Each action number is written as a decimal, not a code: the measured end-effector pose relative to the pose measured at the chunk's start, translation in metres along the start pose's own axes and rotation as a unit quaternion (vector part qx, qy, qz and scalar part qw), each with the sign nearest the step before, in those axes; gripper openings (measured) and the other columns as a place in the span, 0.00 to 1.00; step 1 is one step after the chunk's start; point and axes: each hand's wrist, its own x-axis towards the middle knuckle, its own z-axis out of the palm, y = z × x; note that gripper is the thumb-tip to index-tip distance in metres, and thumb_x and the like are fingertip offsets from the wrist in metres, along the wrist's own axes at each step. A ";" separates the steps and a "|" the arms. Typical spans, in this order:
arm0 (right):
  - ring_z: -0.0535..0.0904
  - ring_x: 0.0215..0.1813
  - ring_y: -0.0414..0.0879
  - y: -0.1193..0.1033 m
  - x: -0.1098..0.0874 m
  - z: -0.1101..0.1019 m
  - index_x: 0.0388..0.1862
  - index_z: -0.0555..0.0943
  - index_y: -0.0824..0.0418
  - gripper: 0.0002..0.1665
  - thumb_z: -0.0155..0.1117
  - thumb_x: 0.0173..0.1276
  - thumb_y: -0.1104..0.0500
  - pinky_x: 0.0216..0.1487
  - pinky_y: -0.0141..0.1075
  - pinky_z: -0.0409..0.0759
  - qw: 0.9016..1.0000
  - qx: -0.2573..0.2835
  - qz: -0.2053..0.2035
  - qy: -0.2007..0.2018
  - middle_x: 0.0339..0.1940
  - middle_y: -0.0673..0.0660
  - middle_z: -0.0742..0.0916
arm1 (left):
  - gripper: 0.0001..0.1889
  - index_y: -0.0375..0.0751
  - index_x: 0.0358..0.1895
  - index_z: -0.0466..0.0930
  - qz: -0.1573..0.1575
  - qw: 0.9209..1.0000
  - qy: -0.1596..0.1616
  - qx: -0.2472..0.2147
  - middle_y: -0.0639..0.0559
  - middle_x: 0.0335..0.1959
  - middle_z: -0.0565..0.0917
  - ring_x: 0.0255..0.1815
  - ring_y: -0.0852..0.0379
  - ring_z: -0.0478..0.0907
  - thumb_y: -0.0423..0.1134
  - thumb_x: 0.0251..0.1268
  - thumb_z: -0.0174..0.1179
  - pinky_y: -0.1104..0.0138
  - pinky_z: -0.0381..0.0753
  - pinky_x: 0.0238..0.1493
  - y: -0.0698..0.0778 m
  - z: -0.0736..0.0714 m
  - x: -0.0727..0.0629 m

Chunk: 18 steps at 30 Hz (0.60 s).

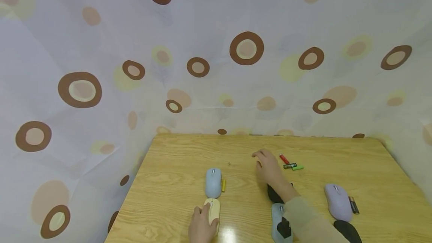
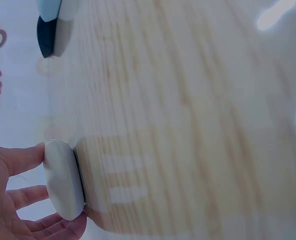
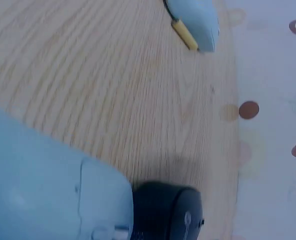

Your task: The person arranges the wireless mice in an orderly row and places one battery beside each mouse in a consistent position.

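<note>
As left hand [image 1: 201, 224] grips, yellow mouse [image 1: 214, 211], pointing away, long axis forward

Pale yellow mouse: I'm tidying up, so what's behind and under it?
Behind it sits a light blue mouse with a yellow battery alongside. Anything underneath is hidden: the pale yellow mouse, gripped by the left hand, covers that spot.

The place I looked in on was a screened-off work area; I couldn't tell whether it belonged to a home, an office or a workshop. Pale, creased sheeting [image 1: 216, 21] printed with brown rings [image 1: 246, 35] and peach spots [image 1: 266, 103] rose behind the wood-grained table [image 1: 168, 183] and along both its sides. Computer mice [image 1: 213, 183] and loose batteries [image 1: 290, 165] gave the table a desk-like look.
</note>
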 end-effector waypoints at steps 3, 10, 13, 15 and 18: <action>0.75 0.42 0.59 0.026 -0.004 -0.008 0.39 0.79 0.66 0.18 0.62 0.48 0.79 0.42 0.50 0.75 0.999 -0.019 -0.007 0.035 0.40 0.64 0.80 | 0.28 0.36 0.52 0.75 0.001 1.000 -0.002 0.001 0.46 0.32 0.69 0.31 0.52 0.70 0.41 0.44 0.70 0.59 0.73 0.25 -0.001 0.000 0.000; 0.71 0.48 0.66 0.074 -0.023 -0.018 0.45 0.75 0.69 0.19 0.56 0.52 0.79 0.47 0.57 0.71 0.997 -0.040 0.066 0.006 0.46 0.70 0.76 | 0.28 0.37 0.52 0.75 0.001 1.000 0.001 0.004 0.47 0.31 0.69 0.30 0.52 0.70 0.42 0.44 0.70 0.59 0.73 0.25 -0.003 0.002 0.000; 0.70 0.49 0.69 0.086 -0.032 -0.022 0.46 0.74 0.71 0.20 0.55 0.52 0.78 0.46 0.58 0.71 0.994 -0.051 0.098 -0.021 0.47 0.72 0.74 | 0.28 0.37 0.51 0.75 0.001 1.000 0.002 0.004 0.47 0.31 0.69 0.30 0.52 0.70 0.42 0.44 0.70 0.59 0.74 0.25 -0.003 0.002 0.000; 0.70 0.49 0.69 0.092 -0.038 -0.023 0.46 0.73 0.72 0.19 0.54 0.52 0.78 0.46 0.58 0.71 0.991 -0.052 0.118 -0.042 0.47 0.73 0.74 | 0.28 0.37 0.51 0.75 0.002 1.000 0.002 0.003 0.47 0.31 0.69 0.30 0.52 0.70 0.42 0.44 0.70 0.59 0.74 0.25 -0.002 0.002 0.000; 0.71 0.47 0.69 0.098 -0.048 -0.025 0.46 0.73 0.74 0.18 0.55 0.54 0.77 0.46 0.58 0.71 0.987 -0.059 0.135 -0.068 0.45 0.74 0.74 | 0.28 0.37 0.51 0.76 0.004 1.000 0.004 0.002 0.47 0.31 0.68 0.30 0.53 0.70 0.42 0.43 0.70 0.59 0.73 0.25 -0.001 0.001 0.000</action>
